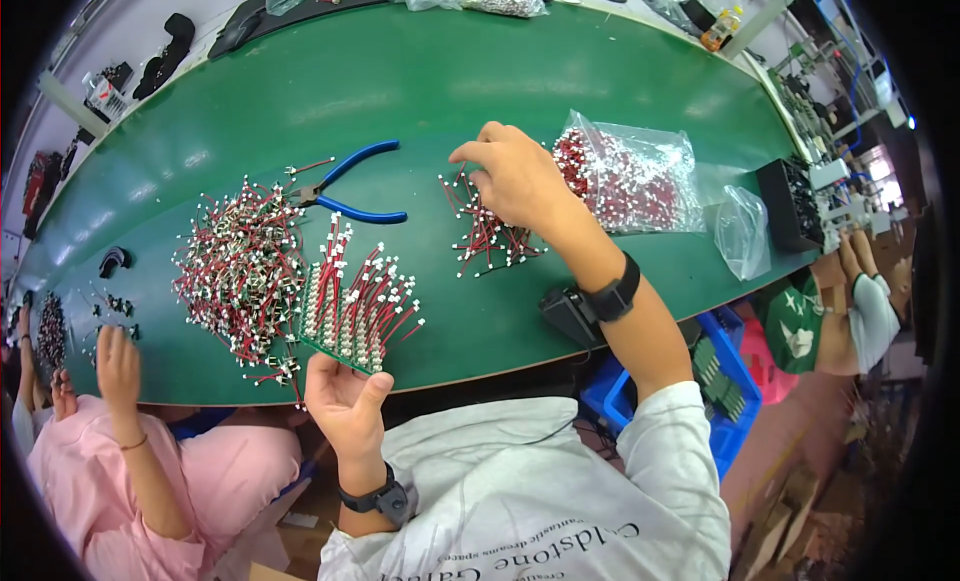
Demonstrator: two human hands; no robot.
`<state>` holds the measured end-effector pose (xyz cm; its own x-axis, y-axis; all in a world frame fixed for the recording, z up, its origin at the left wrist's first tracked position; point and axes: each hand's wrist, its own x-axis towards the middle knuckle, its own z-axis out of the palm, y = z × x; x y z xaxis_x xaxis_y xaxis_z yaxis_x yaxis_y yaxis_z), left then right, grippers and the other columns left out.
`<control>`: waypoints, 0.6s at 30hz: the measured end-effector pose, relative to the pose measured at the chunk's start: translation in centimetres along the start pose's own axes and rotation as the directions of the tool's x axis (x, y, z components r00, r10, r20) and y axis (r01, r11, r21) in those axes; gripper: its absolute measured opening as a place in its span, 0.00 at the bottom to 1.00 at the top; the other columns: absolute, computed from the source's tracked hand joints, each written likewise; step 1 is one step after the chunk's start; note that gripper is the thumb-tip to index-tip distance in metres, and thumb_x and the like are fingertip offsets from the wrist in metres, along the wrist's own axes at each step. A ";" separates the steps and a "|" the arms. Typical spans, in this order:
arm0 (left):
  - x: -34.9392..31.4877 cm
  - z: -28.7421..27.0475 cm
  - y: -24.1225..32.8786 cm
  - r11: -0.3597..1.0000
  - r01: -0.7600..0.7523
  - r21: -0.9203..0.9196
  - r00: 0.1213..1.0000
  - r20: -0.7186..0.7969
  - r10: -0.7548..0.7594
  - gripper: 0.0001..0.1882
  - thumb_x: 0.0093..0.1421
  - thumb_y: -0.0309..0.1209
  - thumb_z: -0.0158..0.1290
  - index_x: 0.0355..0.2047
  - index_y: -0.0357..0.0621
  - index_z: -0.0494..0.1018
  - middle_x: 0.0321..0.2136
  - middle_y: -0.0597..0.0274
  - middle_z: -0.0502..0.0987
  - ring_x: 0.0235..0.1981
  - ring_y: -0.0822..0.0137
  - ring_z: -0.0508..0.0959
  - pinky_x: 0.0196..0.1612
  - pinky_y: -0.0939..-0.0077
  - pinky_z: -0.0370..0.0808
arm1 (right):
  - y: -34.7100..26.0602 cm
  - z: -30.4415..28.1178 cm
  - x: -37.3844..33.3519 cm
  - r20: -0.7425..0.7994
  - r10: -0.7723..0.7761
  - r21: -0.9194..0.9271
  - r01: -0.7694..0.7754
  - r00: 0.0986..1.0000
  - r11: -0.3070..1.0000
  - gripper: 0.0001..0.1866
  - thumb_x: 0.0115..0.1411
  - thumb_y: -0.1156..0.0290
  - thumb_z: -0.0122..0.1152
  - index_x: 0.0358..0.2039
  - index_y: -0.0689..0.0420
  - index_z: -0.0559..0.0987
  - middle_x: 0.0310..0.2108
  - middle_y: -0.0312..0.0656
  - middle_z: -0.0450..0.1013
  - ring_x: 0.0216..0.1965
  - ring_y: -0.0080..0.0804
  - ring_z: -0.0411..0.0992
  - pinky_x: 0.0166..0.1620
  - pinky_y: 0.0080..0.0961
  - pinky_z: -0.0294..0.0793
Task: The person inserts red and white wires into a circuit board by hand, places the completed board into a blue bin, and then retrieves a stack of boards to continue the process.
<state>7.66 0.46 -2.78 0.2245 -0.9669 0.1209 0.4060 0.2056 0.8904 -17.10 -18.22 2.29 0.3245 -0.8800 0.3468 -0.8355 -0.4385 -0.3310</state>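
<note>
- Head view, writing: the pale shirt [480, 481] carries dark printed lettering across its front; the bottle [722, 28] at the far right has a label too small to read.
- Head view, left hand [345, 406]: palm turned up at the table's near edge, thumb and fingers gripping the lower edge of a green board [335, 353] with rows of white connectors and red wires standing on it.
- Head view, right hand [515, 176]: reaches forward, back uppermost, fingers bent above a loose heap of red wires [492, 243]; I cannot tell whether the fingertips pinch one.
- Head view, containers: a clear bag [650, 186] right of this hand holds many red, white-ended wires; the blue bin [733, 449] below the table holds green boards [718, 381]; blue-handled pliers [355, 171] lie beyond the held board.
</note>
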 end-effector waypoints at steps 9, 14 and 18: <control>-0.2 -0.7 -0.3 0.999 0.028 -0.025 1.000 -0.004 -0.028 0.29 0.50 0.21 0.68 0.51 0.33 0.67 0.50 0.54 0.73 0.51 0.63 0.74 0.57 0.66 0.71 | 0.5 2.5 1.5 0.135 -0.153 -0.083 0.165 0.979 0.983 0.06 0.52 0.75 0.64 0.32 0.58 0.79 0.33 0.42 0.72 0.43 0.45 0.70 0.47 0.39 0.71; 0.3 0.2 0.0 0.995 0.049 -0.087 0.998 -0.037 -0.052 0.30 0.50 0.25 0.69 0.51 0.34 0.68 0.48 0.55 0.75 0.47 0.62 0.77 0.52 0.62 0.77 | -0.2 0.6 1.3 -0.171 -0.126 0.308 0.175 0.977 0.935 0.04 0.57 0.79 0.60 0.33 0.61 0.75 0.29 0.41 0.72 0.34 0.32 0.72 0.39 0.28 0.71; 0.2 -0.2 -0.7 0.985 0.062 -0.159 0.998 0.011 -0.061 0.30 0.49 0.28 0.70 0.49 0.35 0.69 0.47 0.55 0.76 0.47 0.62 0.78 0.49 0.64 0.78 | -4.8 -3.0 -0.6 -0.074 0.175 0.770 -0.055 0.982 0.635 0.02 0.62 0.80 0.55 0.34 0.62 0.76 0.29 0.40 0.73 0.30 0.19 0.70 0.33 0.20 0.70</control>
<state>7.61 0.15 -3.46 0.1892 -0.9793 0.0715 0.5545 0.1667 0.8154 -14.63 -15.08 6.30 0.1397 -0.9272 0.3475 -0.2070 -0.3706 -0.9055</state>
